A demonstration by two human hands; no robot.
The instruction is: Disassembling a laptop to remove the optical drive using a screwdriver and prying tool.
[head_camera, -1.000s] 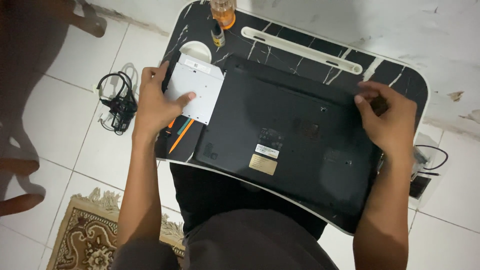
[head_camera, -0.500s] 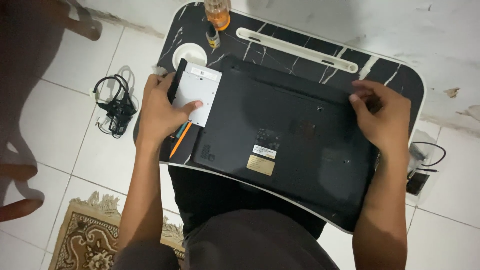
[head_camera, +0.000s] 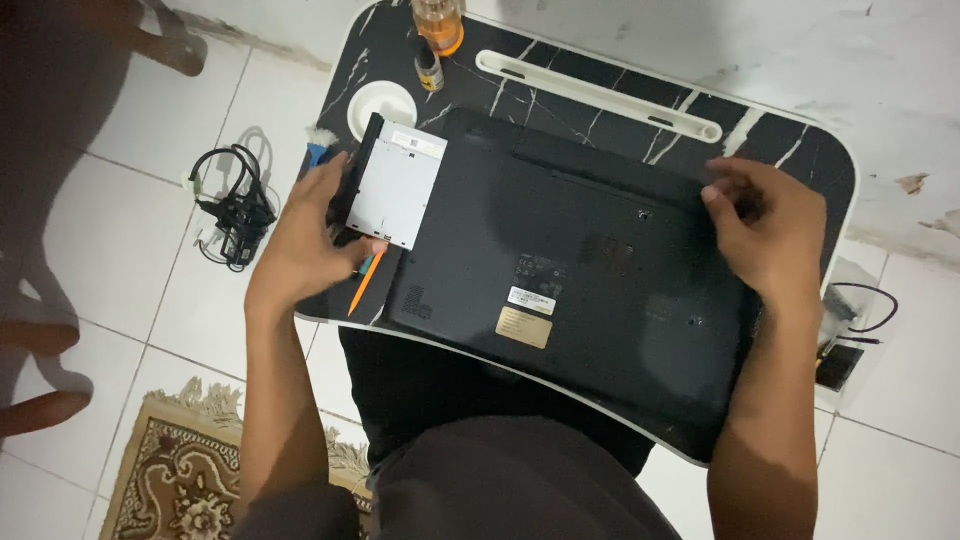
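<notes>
A black laptop [head_camera: 560,270] lies upside down on a black marble-patterned lap table [head_camera: 800,140]. My left hand [head_camera: 310,240] grips the outer edge of a grey metal optical drive [head_camera: 400,185] that sticks out of the laptop's left side. My right hand [head_camera: 765,235] rests on the laptop's far right corner, fingers curled on its edge. An orange screwdriver [head_camera: 362,285] lies under my left hand beside the laptop.
A small bottle [head_camera: 428,72] and an orange-capped jar [head_camera: 440,25] stand at the table's far left, near a white round dish [head_camera: 382,105]. Black cables [head_camera: 235,210] lie on the tiled floor to the left. A patterned rug [head_camera: 190,480] lies below.
My left hand has shifted from on top of the optical drive to its outer edge, and the drive sits further out from the laptop. My right hand stays on the right corner.
</notes>
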